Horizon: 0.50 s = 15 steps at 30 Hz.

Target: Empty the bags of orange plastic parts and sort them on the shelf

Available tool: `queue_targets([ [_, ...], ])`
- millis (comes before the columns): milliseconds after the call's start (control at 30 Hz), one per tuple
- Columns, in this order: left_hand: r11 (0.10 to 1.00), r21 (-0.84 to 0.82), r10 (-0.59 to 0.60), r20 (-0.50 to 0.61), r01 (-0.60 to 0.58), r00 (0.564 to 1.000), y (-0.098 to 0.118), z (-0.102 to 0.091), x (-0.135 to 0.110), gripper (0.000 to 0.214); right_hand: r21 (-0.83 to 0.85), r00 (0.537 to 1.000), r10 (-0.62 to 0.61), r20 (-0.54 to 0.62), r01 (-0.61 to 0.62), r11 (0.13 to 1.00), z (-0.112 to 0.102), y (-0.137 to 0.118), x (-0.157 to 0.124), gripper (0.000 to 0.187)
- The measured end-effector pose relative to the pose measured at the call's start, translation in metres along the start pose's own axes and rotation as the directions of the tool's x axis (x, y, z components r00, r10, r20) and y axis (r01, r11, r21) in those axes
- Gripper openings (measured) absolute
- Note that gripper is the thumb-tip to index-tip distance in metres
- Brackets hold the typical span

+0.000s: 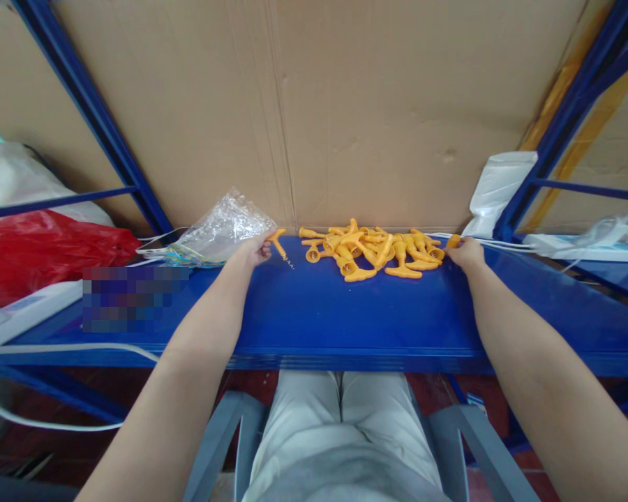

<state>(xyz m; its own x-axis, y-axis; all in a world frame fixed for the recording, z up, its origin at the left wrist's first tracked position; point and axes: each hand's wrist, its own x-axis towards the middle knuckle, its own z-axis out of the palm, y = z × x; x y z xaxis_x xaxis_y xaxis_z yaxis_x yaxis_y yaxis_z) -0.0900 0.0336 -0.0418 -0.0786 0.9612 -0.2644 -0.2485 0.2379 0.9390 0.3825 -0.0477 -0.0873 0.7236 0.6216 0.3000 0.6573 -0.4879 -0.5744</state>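
Observation:
My left hand (259, 252) is closed on the orange T-shaped handle of a corkscrew (278, 245), left of the pile. Its bare metal spiral points down and to the right, above the blue shelf. At the pile's right end, my right hand (467, 254) pinches an orange plastic piece (453, 241), mostly covered by the fingers. Between the two hands lies a heap of orange corkscrews (382, 247), with T-shaped handles and hollow sleeves facing several ways. Some sleeves show their round open ends towards me.
A blue metal shelf (345, 317) carries everything, backed by a cardboard sheet (345, 118). Clear plastic bags (225, 226) lie at left, near a red bag (52, 251). A white packet (499, 192) leans by the right post, with a power strip (586, 245) beyond. White cables run along the back.

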Motion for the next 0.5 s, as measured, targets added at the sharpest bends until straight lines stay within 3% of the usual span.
queue_targets([
  [133,0.998,0.067,-0.010,-0.066,0.015,0.998,-0.002,-0.004,0.006,0.017,-0.006,0.998,0.051,0.020,-0.051,0.999,-0.001,-0.003,-0.002,0.056],
  [267,0.989,0.146,0.026,-0.093,-0.013,0.995,-0.007,-0.001,0.007,0.015,0.037,0.998,0.055,0.001,-0.055,0.998,-0.004,-0.009,-0.008,0.057],
  [400,0.971,0.197,0.163,-0.133,-0.136,0.978,-0.014,0.006,0.010,0.032,0.087,0.998,0.061,-0.008,-0.060,0.994,-0.008,-0.014,-0.016,0.059],
  [433,0.963,0.195,0.209,-0.116,-0.184,0.971,-0.016,0.008,0.012,0.038,0.095,0.998,0.064,-0.016,-0.062,0.994,-0.009,-0.015,-0.017,0.058],
  [500,0.955,0.160,0.249,0.023,-0.249,0.968,-0.021,0.012,0.016,0.044,0.103,0.997,0.072,-0.035,-0.068,0.992,-0.012,-0.016,-0.020,0.056],
])
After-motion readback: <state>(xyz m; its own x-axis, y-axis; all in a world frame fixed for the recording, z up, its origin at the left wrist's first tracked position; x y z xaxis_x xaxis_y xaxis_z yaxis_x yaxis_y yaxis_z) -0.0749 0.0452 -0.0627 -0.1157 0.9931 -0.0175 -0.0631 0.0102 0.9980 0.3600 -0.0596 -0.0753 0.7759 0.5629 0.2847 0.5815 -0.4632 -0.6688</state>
